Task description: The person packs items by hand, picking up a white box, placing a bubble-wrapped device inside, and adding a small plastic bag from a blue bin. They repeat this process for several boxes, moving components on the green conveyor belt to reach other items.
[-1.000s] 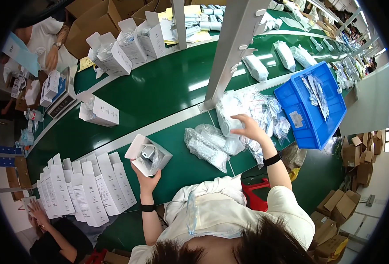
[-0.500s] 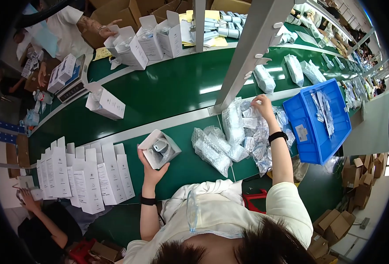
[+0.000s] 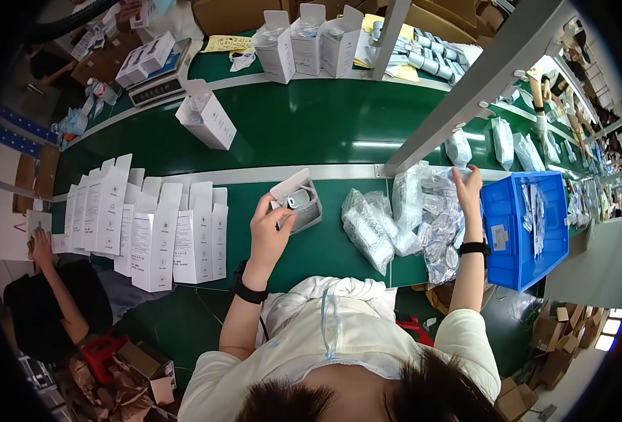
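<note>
My left hand [image 3: 270, 232] is closed on the near left side of an upright white carton [image 3: 309, 214] standing on the green bench. The carton's top flap is raised, and a white and grey device [image 3: 298, 199] shows inside it. My right hand [image 3: 468, 188] reaches over a heap of small clear plastic packets [image 3: 439, 218], thumb and fingers apart, with nothing visible between them. Between my hands lie bubble-wrapped bundles [image 3: 368, 228], and another wrapped bundle [image 3: 407, 198] leans beside the heap.
Several open white cartons [image 3: 153, 232] stand in rows at left. A blue bin [image 3: 497, 260] with packets sits at right. Beyond a metal rail is a green belt with one open carton [image 3: 208, 123] and wrapped packs [image 3: 502, 143]. A slanted metal post [image 3: 458, 105] rises ahead. A co-worker's hand [image 3: 41, 245] is far left.
The view has shifted. My left hand has moved from the carton's lower left side to its near left edge. My right hand's fingers have spread over the packets.
</note>
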{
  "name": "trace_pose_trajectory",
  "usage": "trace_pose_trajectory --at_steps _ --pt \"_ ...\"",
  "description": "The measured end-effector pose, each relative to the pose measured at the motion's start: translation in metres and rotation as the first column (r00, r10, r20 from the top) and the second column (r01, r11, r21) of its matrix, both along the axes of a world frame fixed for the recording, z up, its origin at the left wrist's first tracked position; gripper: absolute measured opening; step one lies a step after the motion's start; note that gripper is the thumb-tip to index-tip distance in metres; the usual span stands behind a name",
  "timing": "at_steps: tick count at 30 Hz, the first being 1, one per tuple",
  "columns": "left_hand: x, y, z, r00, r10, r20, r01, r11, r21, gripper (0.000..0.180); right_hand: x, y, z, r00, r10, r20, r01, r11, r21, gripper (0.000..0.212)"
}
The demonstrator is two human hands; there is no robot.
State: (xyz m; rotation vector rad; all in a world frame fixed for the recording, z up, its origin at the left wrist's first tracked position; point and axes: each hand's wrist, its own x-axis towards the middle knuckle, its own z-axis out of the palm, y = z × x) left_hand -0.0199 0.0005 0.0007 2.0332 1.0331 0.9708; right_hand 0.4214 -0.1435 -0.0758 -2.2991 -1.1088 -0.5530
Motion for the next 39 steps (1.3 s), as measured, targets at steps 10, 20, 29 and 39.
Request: trace_pose_trajectory --at_steps 10,20,29,39 --pt "0.000 0.018 0.010 0.989 0.145 -0.008 -0.144 0.972 -0.187 0.009 -0.239 0.075 0.145 0.280 0.923 -0.265 -0.887 0.355 0.297 0.030" --pt "-0.010 0.031 -0.006 0.992 0.087 0.096 -0.060 0.966 -0.252 0.007 -0.283 0.120 0.113 0.155 0.983 -0.095 -0.923 0.110 -0.368 0.023" --pt "-0.024 0.020 0.003 0.915 0.115 0.388 0.015 0.948 -0.317 0.016 -0.279 0.116 0.114 0.209 0.977 -0.035 -0.977 0.207 -0.053 0.026" --pt "-0.144 0.019 -0.003 0.567 0.352 -0.745 -0.265 0.934 0.240 0.064 -0.280 0.105 0.102 0.277 0.942 -0.189 -0.886 0.174 -0.430 0.038"
